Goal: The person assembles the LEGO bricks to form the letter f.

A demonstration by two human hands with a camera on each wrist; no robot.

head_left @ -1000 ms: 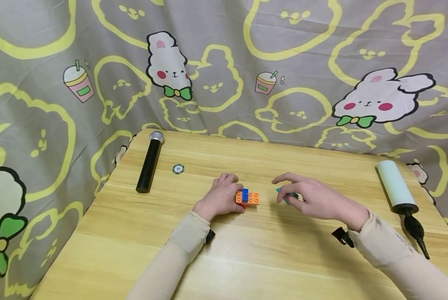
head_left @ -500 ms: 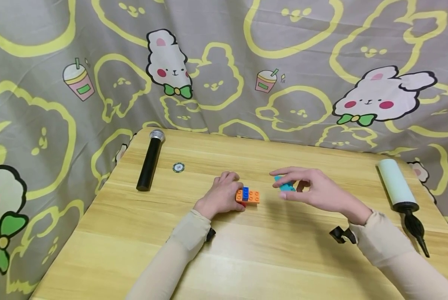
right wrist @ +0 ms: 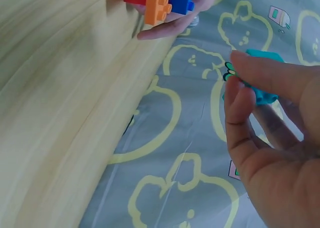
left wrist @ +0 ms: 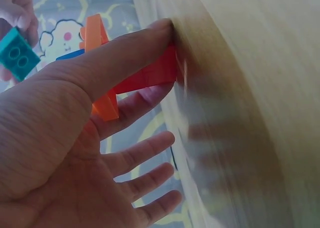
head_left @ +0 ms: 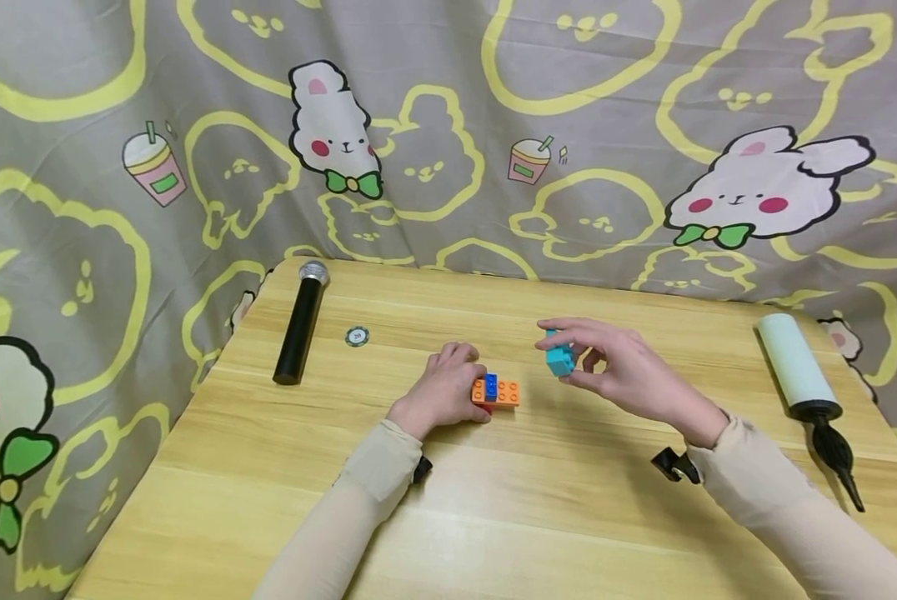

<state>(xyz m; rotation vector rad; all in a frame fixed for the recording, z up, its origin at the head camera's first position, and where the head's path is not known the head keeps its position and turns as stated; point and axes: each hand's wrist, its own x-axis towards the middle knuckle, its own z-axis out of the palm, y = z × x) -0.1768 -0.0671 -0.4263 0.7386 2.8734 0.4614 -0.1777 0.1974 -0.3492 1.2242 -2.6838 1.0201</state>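
Observation:
My left hand (head_left: 439, 392) rests low on the table and pinches a red toy brick (left wrist: 150, 74) between thumb and index finger. On that red brick sits a longer orange brick (head_left: 508, 393), and a small blue brick (head_left: 491, 387) crosses its top. The other left fingers spread loosely in the left wrist view. To the right of this stack, my right hand (head_left: 632, 367) holds a teal brick (head_left: 559, 359) with its fingertips, raised above the table and apart from the stack. The right wrist view shows the teal brick (right wrist: 265, 55) partly hidden behind the fingers.
A black microphone (head_left: 299, 329) and a round chip (head_left: 357, 336) lie on the wooden table (head_left: 448, 517) to the left. At the right edge is a pale green hand pump (head_left: 796, 360) with a black nozzle. A patterned curtain (head_left: 448, 242) hangs behind.
My right hand has lifted the teal brick slightly and moved it left, turning it more upright and into plainer view. The left hand and its stack stay in place.

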